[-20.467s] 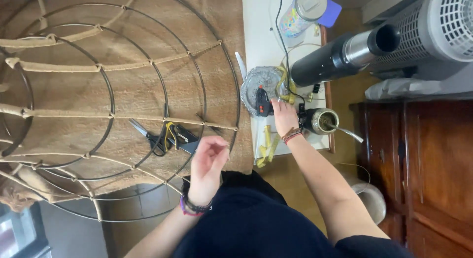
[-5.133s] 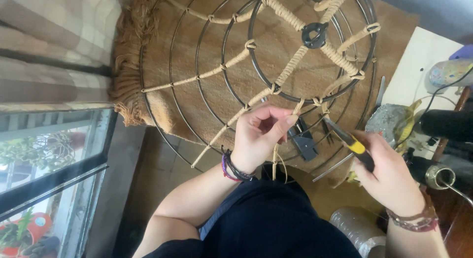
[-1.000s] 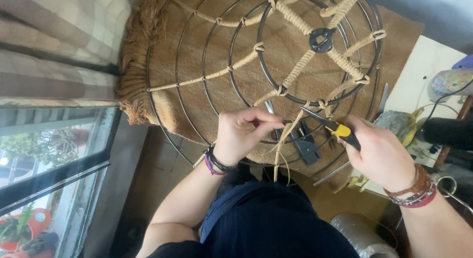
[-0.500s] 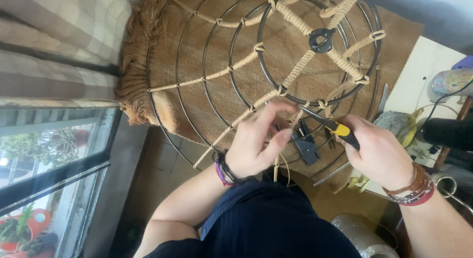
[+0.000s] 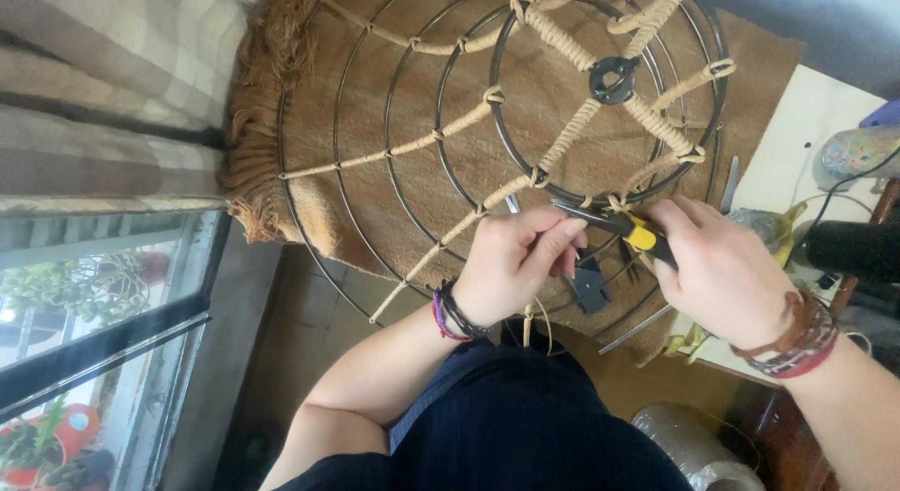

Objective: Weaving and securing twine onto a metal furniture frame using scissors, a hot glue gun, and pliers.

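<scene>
gripping yellow-handled pliers [image 5: 619, 226], right hand [image 5: 720, 271] closed; jaws at lower rim of round black wire frame [image 5: 394, 125]. left hand [image 5: 514, 266] pinching twisted jute cord [image 5: 562, 139] wrap beside them. burlap mat [image 5: 272, 125] underneath, fringed.

Checked curtain [image 5: 103, 88], window [image 5: 84, 341], white table [image 5: 797, 135]

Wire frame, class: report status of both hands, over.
Left hand pinching cord at wire frame. Right hand holding pliers. Nothing blocking.

A burlap-covered table [image 5: 394, 181] carries the wire frame [image 5: 450, 125].
</scene>
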